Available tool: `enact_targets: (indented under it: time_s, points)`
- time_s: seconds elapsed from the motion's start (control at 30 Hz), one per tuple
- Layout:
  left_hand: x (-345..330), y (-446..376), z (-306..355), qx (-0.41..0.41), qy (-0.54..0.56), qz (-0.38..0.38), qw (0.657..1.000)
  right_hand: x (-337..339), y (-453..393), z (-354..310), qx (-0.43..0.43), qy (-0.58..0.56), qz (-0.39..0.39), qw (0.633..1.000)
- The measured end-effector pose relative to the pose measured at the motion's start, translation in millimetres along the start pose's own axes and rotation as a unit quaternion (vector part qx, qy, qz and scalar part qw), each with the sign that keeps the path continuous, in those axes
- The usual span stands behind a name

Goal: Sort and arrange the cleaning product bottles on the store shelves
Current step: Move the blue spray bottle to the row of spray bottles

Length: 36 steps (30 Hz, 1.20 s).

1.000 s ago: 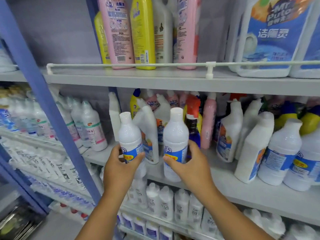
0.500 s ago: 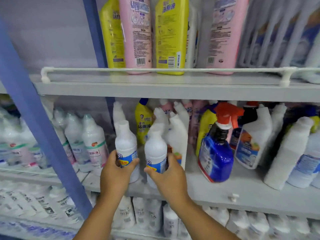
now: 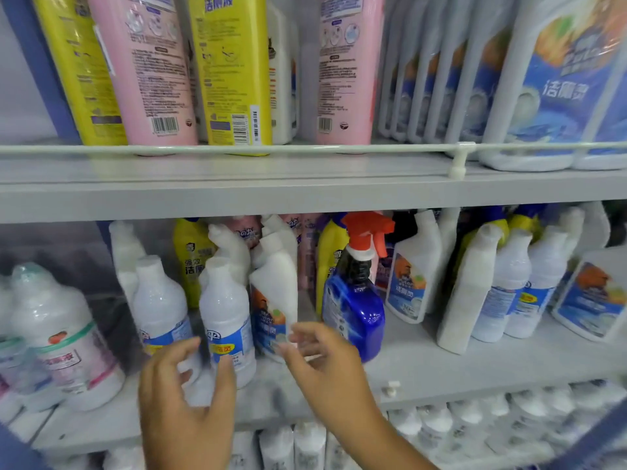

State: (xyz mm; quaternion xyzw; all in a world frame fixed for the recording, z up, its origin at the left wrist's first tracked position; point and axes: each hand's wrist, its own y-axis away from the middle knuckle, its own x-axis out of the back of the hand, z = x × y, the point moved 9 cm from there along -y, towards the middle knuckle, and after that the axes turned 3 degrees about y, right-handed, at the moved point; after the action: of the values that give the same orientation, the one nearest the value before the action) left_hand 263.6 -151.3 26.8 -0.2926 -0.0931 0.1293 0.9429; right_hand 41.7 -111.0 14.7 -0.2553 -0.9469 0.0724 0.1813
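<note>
Two white bottles with blue labels stand side by side at the left of the middle shelf (image 3: 441, 371): the left one (image 3: 159, 303) and the right one (image 3: 225, 310). My left hand (image 3: 185, 398) hovers just in front of them, fingers spread, holding nothing. My right hand (image 3: 325, 364) is a little to the right, fingers loose and blurred, near a white angled-neck bottle (image 3: 274, 293). A blue spray bottle (image 3: 354, 307) with a red trigger stands right of that.
Pink and yellow bottles (image 3: 230, 69) and large white jugs (image 3: 549, 83) fill the upper shelf behind a white rail (image 3: 305, 149). More white bottles (image 3: 512, 286) stand to the right, shrink-wrapped ones (image 3: 64, 337) to the left, and rows of white bottles (image 3: 475, 425) below.
Both hands have let go of the two white bottles, which now stand on the middle shelf. The hands have drawn back slightly and the view has moved closer.
</note>
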Motion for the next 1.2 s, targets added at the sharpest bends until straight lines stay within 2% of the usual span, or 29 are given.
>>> enact_targets:
  time_s: [0.1,0.2,0.27,0.37,0.43,0.5,0.7,0.8,0.87,1.03,1.2]
  points:
    - [-67.9,30.7,30.4,0.021,0.075,-0.135,0.988,82.0,-2.7,-3.4,0.016,-0.033,0.092,0.995]
    - [-134.9,43.3,37.1,0.060,0.078,-0.220,0.970,149.5,-21.6,9.8,0.017,-0.023,0.165,0.986]
    - [-171.4,42.6,45.3,0.080,0.068,-0.248,0.963,179.2,-37.9,22.0,-0.001,-0.004,0.170,0.985]
    - [-212.9,30.7,49.5,0.084,0.034,-0.262,0.961,186.3,-63.5,45.7,-0.028,-0.007,0.124,0.992]
    - [-230.3,21.6,47.0,0.097,0.021,-0.264,0.959,177.8,-77.3,63.6,-0.051,-0.003,0.124,0.991]
    - [-241.3,15.3,42.8,0.102,0.026,-0.257,0.961,172.0,-88.4,80.8,-0.060,0.022,0.162,0.985]
    - [-242.5,16.7,30.8,0.131,-0.002,-0.216,0.967,179.8,-111.9,99.2,-0.093,0.077,0.209,0.971]
    - [-223.7,20.1,39.5,0.104,-0.045,-0.158,0.981,175.0,-125.3,110.1,-0.107,0.120,0.173,0.972]
    - [-211.3,24.2,46.9,0.082,-0.067,-0.130,0.986,171.2,-131.4,114.2,-0.106,0.106,0.154,0.977]
    - [-195.5,30.4,46.3,0.085,-0.070,-0.131,0.985,166.5,-123.4,114.7,-0.077,0.064,0.117,0.988]
    - [-189.8,31.2,47.7,0.080,-0.081,-0.129,0.985,140.8,-112.3,91.4,-0.043,-0.013,0.007,0.999]
